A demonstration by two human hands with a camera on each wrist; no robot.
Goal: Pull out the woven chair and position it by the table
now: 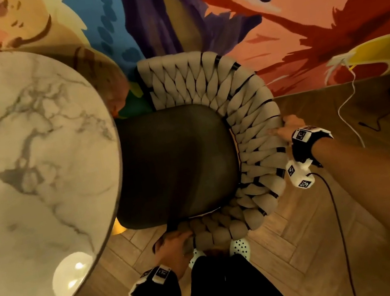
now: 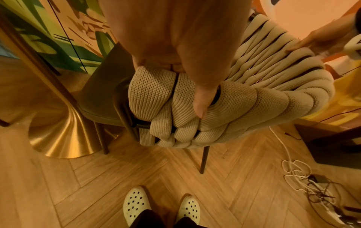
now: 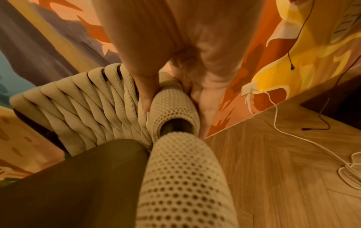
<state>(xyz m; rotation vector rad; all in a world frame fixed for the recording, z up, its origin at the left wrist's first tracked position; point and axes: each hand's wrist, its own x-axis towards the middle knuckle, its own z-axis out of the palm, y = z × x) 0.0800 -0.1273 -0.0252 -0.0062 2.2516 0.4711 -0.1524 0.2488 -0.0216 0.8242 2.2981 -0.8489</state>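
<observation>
mural wall [image 1: 270, 17], herringbone floor [image 2: 195, 185], white cable [image 1: 348, 105]

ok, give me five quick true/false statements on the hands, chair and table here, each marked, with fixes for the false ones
1. Both hands grip the chair's woven backrest. True: the left hand holds the chair at one end of the rim, the right hand further round it.
2. The seat is wholly clear of the table. False: part of the dark seat lies under the edge of the table.
3. The table top is bare wood. False: it is white marble with grey veins.
4. The table stands on a gold flared base. True.
5. The floor beside the chair holds nothing. False: a white cable lies there.
</observation>
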